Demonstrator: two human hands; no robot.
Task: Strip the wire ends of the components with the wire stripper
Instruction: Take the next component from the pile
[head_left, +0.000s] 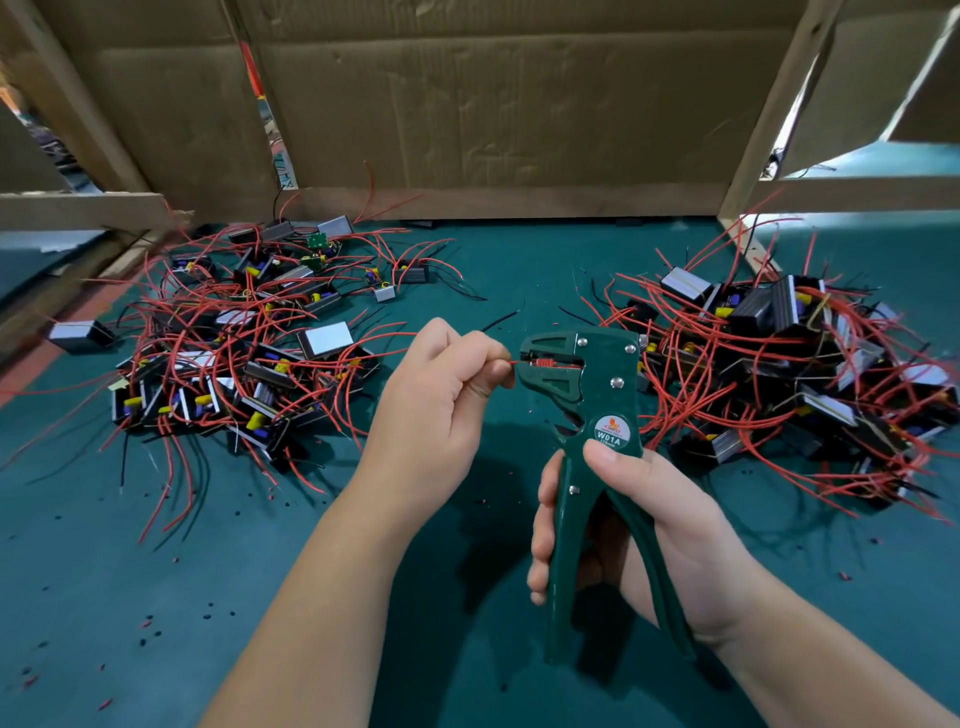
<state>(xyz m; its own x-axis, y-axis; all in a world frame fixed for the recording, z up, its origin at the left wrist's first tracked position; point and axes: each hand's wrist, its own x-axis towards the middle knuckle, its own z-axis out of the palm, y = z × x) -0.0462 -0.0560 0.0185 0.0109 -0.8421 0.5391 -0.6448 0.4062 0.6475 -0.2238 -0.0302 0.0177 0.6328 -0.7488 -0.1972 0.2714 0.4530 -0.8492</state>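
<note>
The step in hand is the strip itself. The wire stripper (597, 415) stands upright at the centre of the view. The right hand (639, 519) wraps its two long handles, with the thumb laid across the body just below the round label, so this grip is clenched on the tool. The handles are spread, so the squeeze looks not yet made.

Just left of the stripper's head, the left hand (436, 395) pinches a red wire (514, 361) between thumb and fingertips. The wire's end is fed sideways into the mouth of the tool. How deep it sits between the blades is hard to tell, as the red parts inside the mouth blend with it.

The next move probably calls for a firm squeeze of the handles. Meanwhile the left grip must hold the thin, limp wire straight and steady.

The stripper is hard dark green metal with bright rivets. To its left lies a pile of components (234, 353), small black boxy cases with silvery faces and tangled red leads. To its right lies another pile (779, 364) of the same. Under it the table (156, 597) has a smooth teal cover speckled with insulation bits (150, 623). Behind it rises creased cardboard (493, 104).
</note>
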